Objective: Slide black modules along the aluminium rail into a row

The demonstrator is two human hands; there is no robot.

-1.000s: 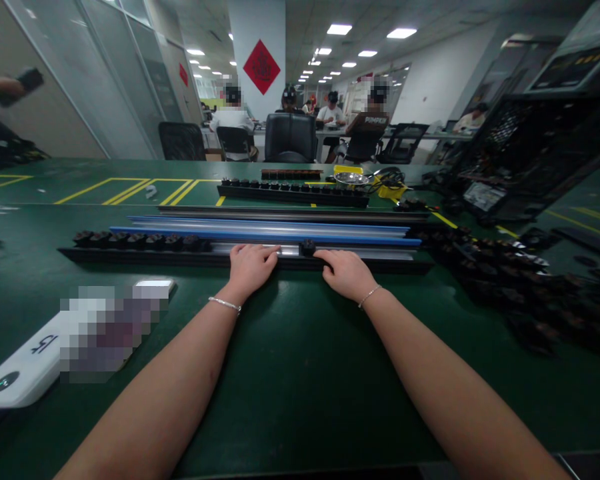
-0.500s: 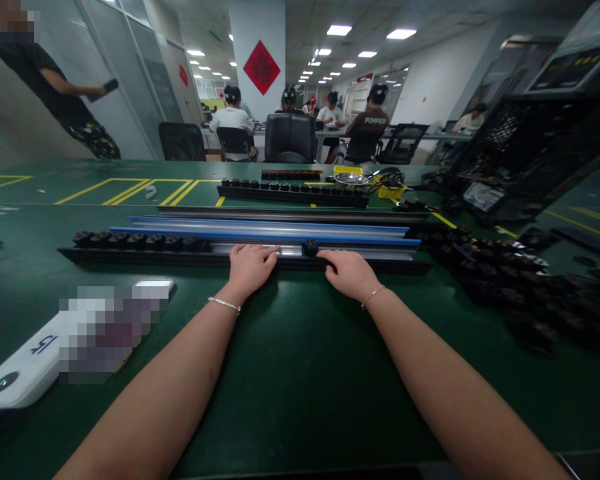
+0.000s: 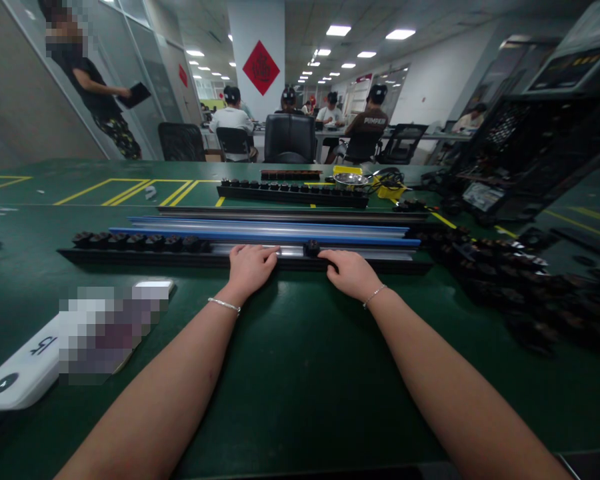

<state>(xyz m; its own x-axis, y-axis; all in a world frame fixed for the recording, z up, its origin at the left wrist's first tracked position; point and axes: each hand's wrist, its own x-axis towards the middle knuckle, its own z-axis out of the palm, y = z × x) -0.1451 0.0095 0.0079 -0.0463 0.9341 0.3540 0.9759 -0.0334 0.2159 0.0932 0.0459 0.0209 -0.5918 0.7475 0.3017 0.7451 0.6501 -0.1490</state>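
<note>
A long black rail [image 3: 155,257] with a silvery channel lies across the green table. Over its middle rests my left hand [image 3: 251,272], closed on it with the fingers reaching past the near edge and the thumb toward the right. My right hand [image 3: 352,275] is curled at the same rail, its index fingertip against a small black part [image 3: 311,248] seated in the channel. Its other fingers are partly hidden. Several similar black parts [image 3: 140,241] stand in a row at the rail's left end. Right behind it lie blue-edged rails [image 3: 265,230].
A heap of black parts [image 3: 500,273] spreads at the right. Farther back sits another filled black rail [image 3: 293,193], near a metal dish [image 3: 351,179]. At the left are a white device [image 3: 23,373] and a phone [image 3: 153,287]. People sit beyond the table; one person stands at far left.
My right hand and the small black part have shifted very slightly right. My left hand stays put. The person at far left has moved rightward with a dark flat object in hand.
</note>
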